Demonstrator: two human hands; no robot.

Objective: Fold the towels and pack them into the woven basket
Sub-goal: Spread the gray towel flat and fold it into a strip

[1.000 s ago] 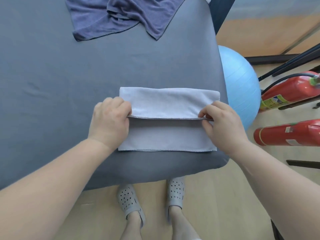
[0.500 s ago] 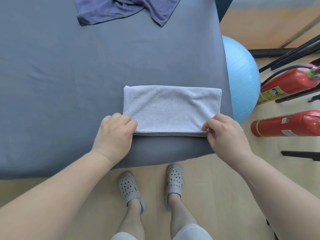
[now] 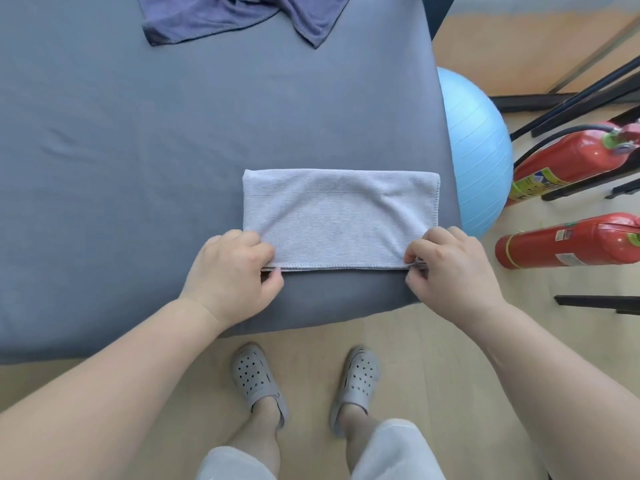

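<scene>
Both hands pinch the near corners of the light grey towel (image 3: 341,218): left hand (image 3: 230,271) on one, right hand (image 3: 453,268) on the other. It lies folded flat by the bed's (image 3: 138,150) near right corner.

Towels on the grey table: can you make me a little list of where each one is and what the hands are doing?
light grey towel: folded flat, near the front edge of the grey covered table
left hand: pinches its near left corner
right hand: pinches its near right corner
dark blue towel: crumpled, unfolded, at the far edge
woven basket: not in view
on the floor: blue exercise ball, red fire extinguishers
</scene>
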